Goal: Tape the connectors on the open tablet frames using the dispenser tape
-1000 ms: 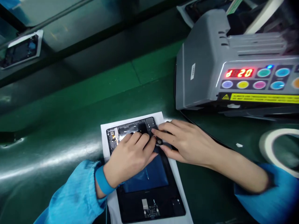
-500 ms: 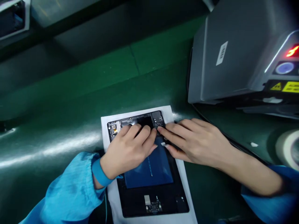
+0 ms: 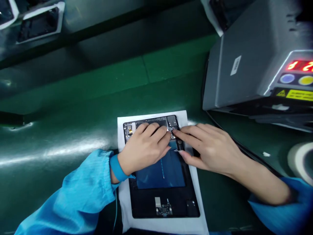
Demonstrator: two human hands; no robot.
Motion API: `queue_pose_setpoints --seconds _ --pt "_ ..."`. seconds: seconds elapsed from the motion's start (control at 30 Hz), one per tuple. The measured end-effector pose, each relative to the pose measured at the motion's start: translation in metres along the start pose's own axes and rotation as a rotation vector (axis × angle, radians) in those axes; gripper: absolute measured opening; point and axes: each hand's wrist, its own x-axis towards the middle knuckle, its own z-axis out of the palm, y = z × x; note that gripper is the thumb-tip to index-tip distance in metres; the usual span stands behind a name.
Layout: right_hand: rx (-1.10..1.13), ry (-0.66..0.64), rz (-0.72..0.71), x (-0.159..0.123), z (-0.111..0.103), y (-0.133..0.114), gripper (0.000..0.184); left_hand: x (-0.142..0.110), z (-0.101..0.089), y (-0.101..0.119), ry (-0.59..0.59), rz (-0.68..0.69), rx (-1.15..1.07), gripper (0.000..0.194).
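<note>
An opened tablet back [image 3: 171, 202] lies on a white sheet [image 3: 161, 225] on the green belt, its blue battery panel [image 3: 168, 173] and circuit parts exposed. My left hand [image 3: 144, 148] rests flat on the tablet's upper part, fingers stretched and pressing near the top edge. My right hand [image 3: 210, 147] reaches in from the right, its fingertips touching the upper right corner beside the left fingers; a tiny pale piece sits near its thumb. Both sleeves are blue.
A grey machine [image 3: 244, 65] with a red number display and coloured buttons stands at the right. A white tape roll [image 3: 295, 160] lies at the right edge. Another tablet on white sheet [image 3: 39, 23] rests at the far left on the belt.
Both hands stayed on the tablet's top part, with the fingers shifting slightly toward its upper edge. The view swung, so the tablet sits further right in the picture.
</note>
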Motion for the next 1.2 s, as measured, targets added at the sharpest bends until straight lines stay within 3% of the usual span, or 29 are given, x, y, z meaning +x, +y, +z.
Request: queue_pose_setpoints --seconds 0.17,0.47,0.6,0.7,1.2 --pt "0.049 0.032 -0.013 0.001 0.003 -0.003 0.03 -0.002 0.004 -0.001 0.023 -0.018 -0.024 0.033" --pt "0.124 0.013 0.117 0.013 -0.005 0.0 0.023 0.0 0.007 -0.006 0.097 -0.007 -0.059 0.031" --pt "-0.077 0.138 0.133 0.017 -0.003 0.005 0.017 0.003 0.007 -0.006 0.107 -0.001 -0.086 0.031" --pt "-0.183 0.152 0.109 0.018 0.0 0.005 0.014 0.004 0.007 -0.005 0.11 -0.015 -0.107 0.03" --pt "-0.173 0.152 0.091 0.022 0.007 0.005 0.012 0.002 0.01 -0.005 0.125 -0.041 -0.112 0.029"
